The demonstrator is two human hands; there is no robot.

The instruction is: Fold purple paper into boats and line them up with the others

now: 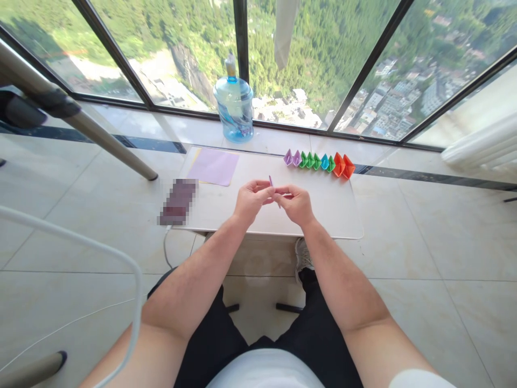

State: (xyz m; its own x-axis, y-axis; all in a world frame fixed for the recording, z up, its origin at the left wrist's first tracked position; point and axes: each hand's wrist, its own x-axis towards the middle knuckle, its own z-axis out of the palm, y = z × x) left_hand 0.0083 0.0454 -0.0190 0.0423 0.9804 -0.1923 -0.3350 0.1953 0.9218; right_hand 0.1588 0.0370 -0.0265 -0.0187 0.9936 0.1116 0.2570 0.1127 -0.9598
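Observation:
My left hand (251,200) and my right hand (294,202) meet above the middle of a low white table (323,215). Between their fingertips is a small piece of folded purple paper (271,181), seen nearly edge-on. Both hands pinch it, and the fingers cover most of its shape. Beyond my right hand stands a row of small folded paper boats: purple ones (292,158), green ones (311,160), a blue one (324,161) and orange ones (343,166). Flat purple paper sheets (216,167) lie beyond my left hand, with a yellowish edge showing underneath.
A blurred-out phone-like object (178,202) with a cable lies at the table's left edge. Behind the table, a large blue water bottle (234,108) stands by the window. A metal pole (117,143) and a thick white cable (135,291) are on the left.

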